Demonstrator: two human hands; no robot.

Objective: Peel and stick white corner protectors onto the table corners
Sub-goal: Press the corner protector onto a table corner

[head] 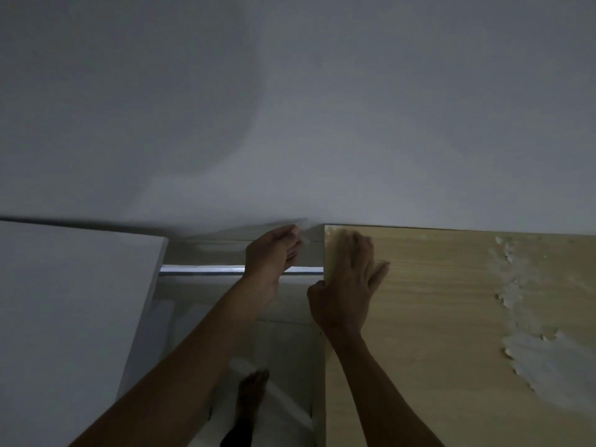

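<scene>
Right hand [350, 279] lies flat, fingers straight, pressing the far left corner of the wooden counter [451, 317]. Left hand [269, 262] beside it pinches a thin clear strip [301, 232]. Dim light; corner protector not discernible.

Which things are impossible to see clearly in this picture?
Head view only:
- Corner protector: the right hand covers the wooden table corner, so none shows.
- Thin pale piece the left hand pinches: motion-blurred, identity unclear.
- Floor below: dark, partly blocked by both arms.
</scene>
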